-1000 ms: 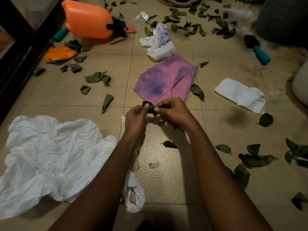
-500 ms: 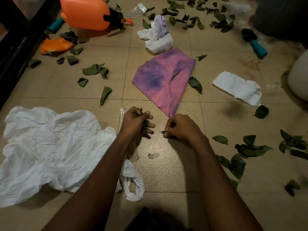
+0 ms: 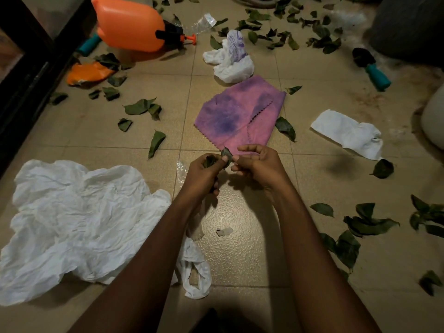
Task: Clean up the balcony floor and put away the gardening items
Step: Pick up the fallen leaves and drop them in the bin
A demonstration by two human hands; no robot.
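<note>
Leaves sit bunched in the left hand, fingers curled tight so none drop. Right hand pinches one more leaf just beside it (likely adding it). White plastic bag lies left of both hands, probably for the leaves.

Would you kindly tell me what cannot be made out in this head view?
- How many leaves the left hand grips: its curled fingers cover them.
- The purple print on the white bag: too small to read.
- The grey object, top right: cut off by the edge.
- The teal-handled tool beside the orange sprayer: only its handle shows.
</note>
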